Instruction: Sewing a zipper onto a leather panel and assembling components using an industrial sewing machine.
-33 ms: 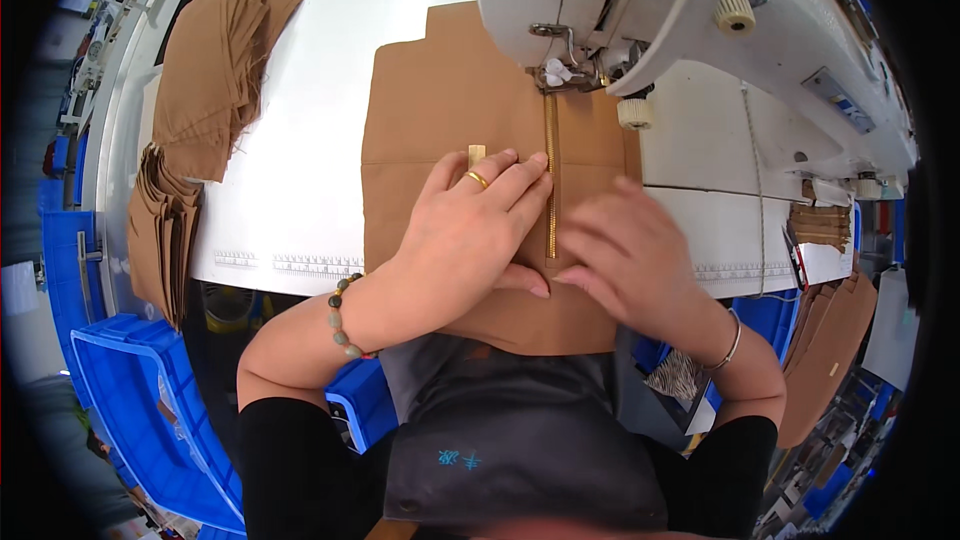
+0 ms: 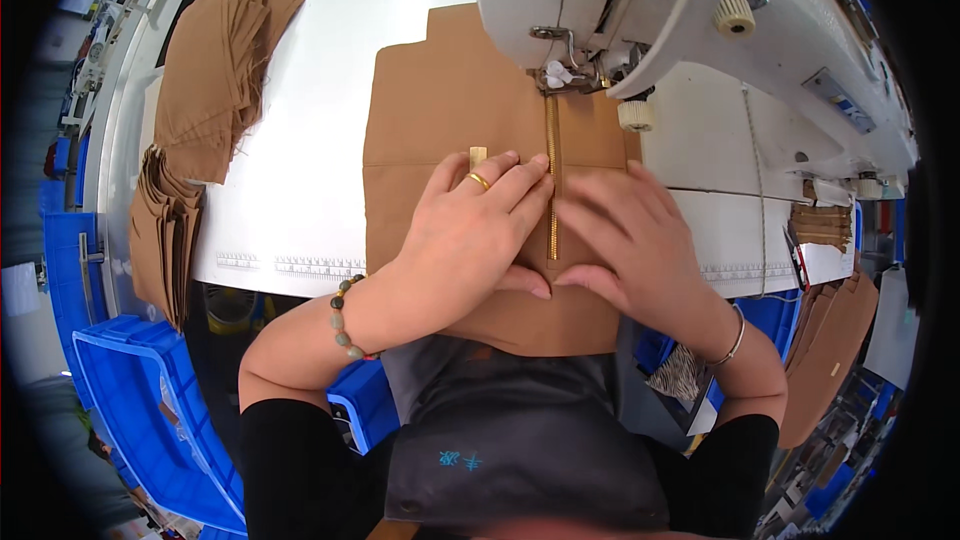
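Observation:
A brown fabric panel (image 2: 420,100) lies on the white sewing table, its far part under the presser foot (image 2: 560,83) of the sewing machine. A gold-toothed zipper (image 2: 553,210) runs down the panel towards me from the foot. My left hand (image 2: 470,220) rests flat on the panel left of the zipper, fingertips at its edge, open. Just above its fingers a small tan label (image 2: 478,154) shows. Right of the zipper, my right hand (image 2: 630,235) is over the panel with fingers apart and thumb stretched towards the left thumb. Its fingers are slightly blurred.
Stacks of brown fabric pieces (image 2: 215,70) lie at the table's left edge. A blue bin (image 2: 150,340) stands lower left. On the right are scissors (image 2: 797,258), zippers (image 2: 822,225) and hanging brown panels (image 2: 825,360). The white machine head (image 2: 700,10) overhangs the far side.
My right hand has shifted slightly, its fingers spreading out more over the panel. My left hand and the fabric look nearly the same.

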The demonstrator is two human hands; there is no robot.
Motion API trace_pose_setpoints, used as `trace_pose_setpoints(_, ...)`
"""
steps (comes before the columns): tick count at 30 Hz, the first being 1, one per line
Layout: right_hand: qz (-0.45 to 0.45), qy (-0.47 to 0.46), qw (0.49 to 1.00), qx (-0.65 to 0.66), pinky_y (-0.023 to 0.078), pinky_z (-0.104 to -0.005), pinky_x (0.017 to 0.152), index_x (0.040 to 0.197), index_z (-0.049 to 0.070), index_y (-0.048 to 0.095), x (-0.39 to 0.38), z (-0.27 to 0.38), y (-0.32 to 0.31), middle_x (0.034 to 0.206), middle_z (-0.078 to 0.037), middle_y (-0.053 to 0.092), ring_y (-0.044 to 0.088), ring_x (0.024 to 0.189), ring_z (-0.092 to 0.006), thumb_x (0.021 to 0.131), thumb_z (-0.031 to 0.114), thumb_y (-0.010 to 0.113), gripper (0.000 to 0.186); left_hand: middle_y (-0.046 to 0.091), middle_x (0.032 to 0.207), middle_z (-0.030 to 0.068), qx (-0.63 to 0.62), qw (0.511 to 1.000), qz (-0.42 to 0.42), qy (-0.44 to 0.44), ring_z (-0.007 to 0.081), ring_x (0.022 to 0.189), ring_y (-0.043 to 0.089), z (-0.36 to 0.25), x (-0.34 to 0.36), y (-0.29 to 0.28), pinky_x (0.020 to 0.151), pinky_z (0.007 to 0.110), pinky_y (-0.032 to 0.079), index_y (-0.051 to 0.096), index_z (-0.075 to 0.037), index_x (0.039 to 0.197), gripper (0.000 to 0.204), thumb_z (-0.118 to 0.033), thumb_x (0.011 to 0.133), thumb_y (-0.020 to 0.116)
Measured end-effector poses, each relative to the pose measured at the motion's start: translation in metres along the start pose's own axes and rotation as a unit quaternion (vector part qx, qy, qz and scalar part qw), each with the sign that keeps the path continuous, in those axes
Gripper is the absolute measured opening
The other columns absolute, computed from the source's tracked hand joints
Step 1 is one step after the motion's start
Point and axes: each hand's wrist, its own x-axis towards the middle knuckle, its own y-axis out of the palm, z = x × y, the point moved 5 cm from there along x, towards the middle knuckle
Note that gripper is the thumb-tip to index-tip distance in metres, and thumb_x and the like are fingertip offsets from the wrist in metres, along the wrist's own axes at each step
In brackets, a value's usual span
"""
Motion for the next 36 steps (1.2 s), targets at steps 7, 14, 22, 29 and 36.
trace_pose_setpoints(7, 0.012, 0.04, 0.992, -0.12, 0.037, -0.0563, 0.117, 0.133, 0.007, 0.066, 0.015, -0.014, -0.002, 0.141, -0.01, 0.059, 0.054, 0.132, -0.027, 0.067, 0.052, 0.082, 0.081, 0.061, 0.141, 0.0085, -0.003, 1.0, -0.003, 0.002, 0.0297, 0.129, 0.058, 0.005, 0.011, -0.003, 0.114, 0.051, 0.041, 0.064, -0.003, 0.134, 0.092, -0.058, 0.063, 0.082)
trace_pose_setpoints(14, -0.019, 0.035, 0.992, -0.123, 0.038, -0.0562, 0.116, 0.133, 0.007, 0.066, 0.026, -0.031, -0.002, 0.135, -0.009, 0.062, 0.055, 0.129, -0.0274, 0.068, 0.052, 0.082, 0.081, 0.062, 0.138, 0.009, 0.003, 1.0, -0.03, 0.005, 0.03, 0.127, 0.059, 0.023, 0.029, -0.002, 0.115, 0.053, 0.04, 0.066, -0.002, 0.132, 0.091, -0.056, 0.061, 0.085)
trace_pose_setpoints(22, -0.033, 0.049, 0.99, -0.125, 0.039, -0.0555, 0.114, 0.131, 0.01, 0.069, 0.04, -0.048, 0.002, 0.123, -0.008, 0.066, 0.058, 0.126, -0.029, 0.07, 0.051, 0.082, 0.074, 0.06, 0.127, 0.0114, 0.022, 0.998, -0.062, -0.015, 0.0298, 0.124, 0.059, 0.035, 0.043, -0.004, 0.113, 0.053, 0.039, 0.068, 0.001, 0.128, 0.088, -0.056, 0.063, 0.084)
trace_pose_setpoints(29, -0.041, 0.046, 0.991, -0.117, 0.038, -0.0547, 0.114, 0.129, 0.012, 0.07, 0.041, -0.053, 0.003, 0.118, -0.01, 0.068, 0.059, 0.125, -0.0301, 0.072, 0.049, 0.082, 0.068, 0.058, 0.132, 0.0126, 0.022, 0.998, -0.061, -0.012, 0.0301, 0.124, 0.059, 0.036, 0.043, -0.002, 0.112, 0.051, 0.04, 0.067, 0.001, 0.13, 0.087, -0.055, 0.066, 0.083)
trace_pose_setpoints(36, -0.011, 0.02, 0.995, -0.1, 0.041, -0.0554, 0.112, 0.122, 0.016, 0.075, 0.031, -0.044, -0.001, 0.135, -0.006, 0.067, 0.066, 0.115, -0.0281, 0.08, 0.046, 0.075, 0.052, 0.064, 0.136, 0.0147, -0.05, 0.995, -0.084, -0.037, 0.0339, 0.133, 0.058, 0.022, 0.013, 0.01, 0.109, 0.047, 0.05, 0.067, 0.0, 0.131, 0.07, -0.042, 0.076, 0.083)
